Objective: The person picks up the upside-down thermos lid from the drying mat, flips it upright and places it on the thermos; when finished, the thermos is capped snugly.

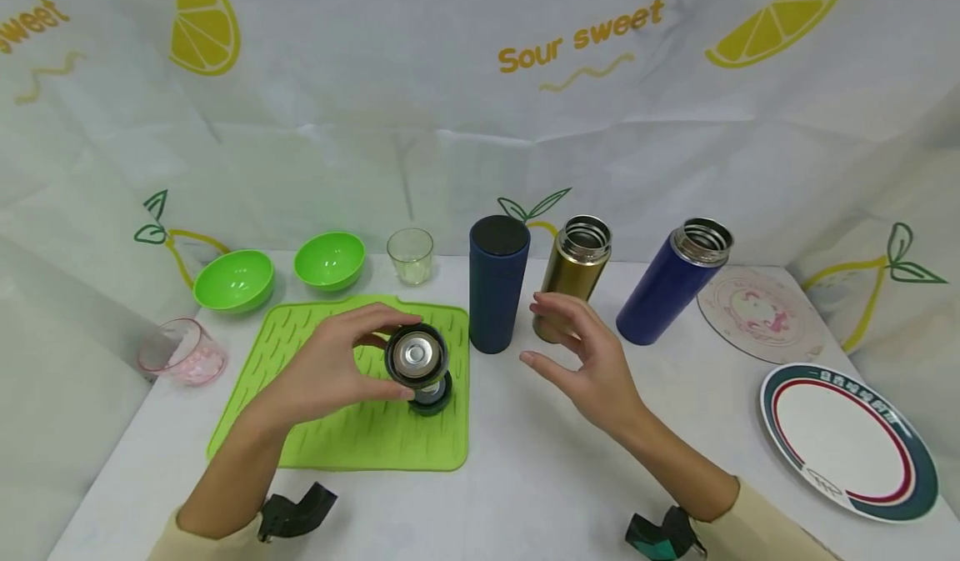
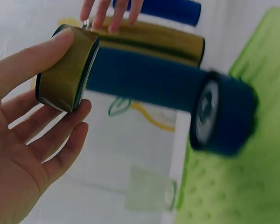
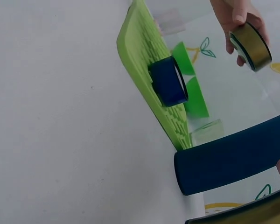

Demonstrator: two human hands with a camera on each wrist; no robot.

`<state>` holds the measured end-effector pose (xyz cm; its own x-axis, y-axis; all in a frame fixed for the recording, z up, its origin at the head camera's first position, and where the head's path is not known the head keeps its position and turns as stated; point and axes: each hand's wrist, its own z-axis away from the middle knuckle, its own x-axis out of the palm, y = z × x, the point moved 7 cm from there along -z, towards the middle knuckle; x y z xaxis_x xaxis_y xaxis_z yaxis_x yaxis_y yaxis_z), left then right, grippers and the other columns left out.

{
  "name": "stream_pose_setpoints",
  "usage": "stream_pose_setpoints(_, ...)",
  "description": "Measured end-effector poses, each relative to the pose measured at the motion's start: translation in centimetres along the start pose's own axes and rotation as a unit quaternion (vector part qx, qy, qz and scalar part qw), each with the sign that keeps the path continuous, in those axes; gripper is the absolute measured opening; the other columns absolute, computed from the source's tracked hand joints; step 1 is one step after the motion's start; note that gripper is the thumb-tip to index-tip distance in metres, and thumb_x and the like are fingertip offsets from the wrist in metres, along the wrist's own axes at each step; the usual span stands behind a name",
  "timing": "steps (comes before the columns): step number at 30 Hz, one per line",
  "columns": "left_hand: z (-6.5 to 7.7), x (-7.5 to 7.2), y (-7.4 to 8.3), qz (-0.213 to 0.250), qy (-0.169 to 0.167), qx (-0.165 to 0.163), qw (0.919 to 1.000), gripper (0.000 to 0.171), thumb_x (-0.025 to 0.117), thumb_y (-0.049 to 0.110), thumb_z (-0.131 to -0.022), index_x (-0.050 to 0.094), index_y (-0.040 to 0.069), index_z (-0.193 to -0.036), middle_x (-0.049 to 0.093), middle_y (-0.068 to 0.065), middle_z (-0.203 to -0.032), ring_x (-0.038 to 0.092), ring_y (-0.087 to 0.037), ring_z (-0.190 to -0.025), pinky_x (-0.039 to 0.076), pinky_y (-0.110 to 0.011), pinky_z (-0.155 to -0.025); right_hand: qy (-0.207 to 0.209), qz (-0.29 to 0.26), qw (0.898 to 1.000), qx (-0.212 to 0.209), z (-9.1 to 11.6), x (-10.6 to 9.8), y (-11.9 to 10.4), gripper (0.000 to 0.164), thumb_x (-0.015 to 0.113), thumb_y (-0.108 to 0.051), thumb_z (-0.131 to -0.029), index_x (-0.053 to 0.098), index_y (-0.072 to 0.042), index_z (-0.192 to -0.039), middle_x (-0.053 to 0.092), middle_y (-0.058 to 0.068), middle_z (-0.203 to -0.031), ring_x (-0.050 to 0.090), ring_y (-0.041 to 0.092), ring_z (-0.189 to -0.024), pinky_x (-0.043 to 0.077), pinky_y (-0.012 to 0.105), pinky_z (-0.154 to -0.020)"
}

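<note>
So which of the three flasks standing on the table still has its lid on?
The dark navy flask beside the green mat. Its top is closed and flat, while the gold flask and the blue flask both show open steel mouths.

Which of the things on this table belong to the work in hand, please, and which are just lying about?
In use: gold lid in left hand; gold flask by right hand; blue lid; blue flask.

Lying about: green bowls, glass, plate, capped navy flask.
</note>
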<state>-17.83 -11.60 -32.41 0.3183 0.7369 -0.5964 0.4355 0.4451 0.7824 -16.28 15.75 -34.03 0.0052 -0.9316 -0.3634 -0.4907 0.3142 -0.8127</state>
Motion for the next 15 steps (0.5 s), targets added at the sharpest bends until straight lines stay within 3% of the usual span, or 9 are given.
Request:
stream_pose_setpoints(7,-3.0,2.3,3.3,0.007,0.013,0.053,0.9985,0.072,0.096,0.017,-0.066,0.066,0.013,-0.131,0.072,0.001,-0.127,0.069,-0.014,-0.112,0.061,-0.029,-0.091,-0.024,-0.075,0.997,-0.018,-0.2,0.3,-0.5,0.057,0.074,0.012,-0.084,0.059,0.0,-0.137,0.062,0.015,-0.133,0.068,0.01,-0.122,0.058,0.025,-0.098)
stream_pose_setpoints(11,-3.9,3.5,3.6,0.014,0.019,0.055,0.9982,0.069,0.095,0.016,-0.068,0.065,0.01,-0.13,0.073,-0.002,-0.124,0.07,-0.014,-0.11,0.061,-0.03,-0.091,-0.051,-0.097,0.994,-0.009,-0.2,0.8,-0.4,0.051,0.072,0.01,-0.088,0.059,0.003,-0.137,0.06,0.023,-0.132,0.07,0.01,-0.118,0.059,0.026,-0.096)
stream_pose_setpoints(15,-4.2,4.6,3.5,0.025,0.024,0.056,0.9979,0.067,0.094,0.014,-0.069,0.064,0.009,-0.129,0.073,-0.002,-0.123,0.069,-0.015,-0.112,0.062,-0.033,-0.09,-0.071,-0.115,0.991,-0.01,0.0,1.1,-0.3,0.043,0.07,0.009,-0.089,0.063,0.005,-0.131,0.062,0.015,-0.133,0.067,0.006,-0.118,0.06,0.026,-0.094)
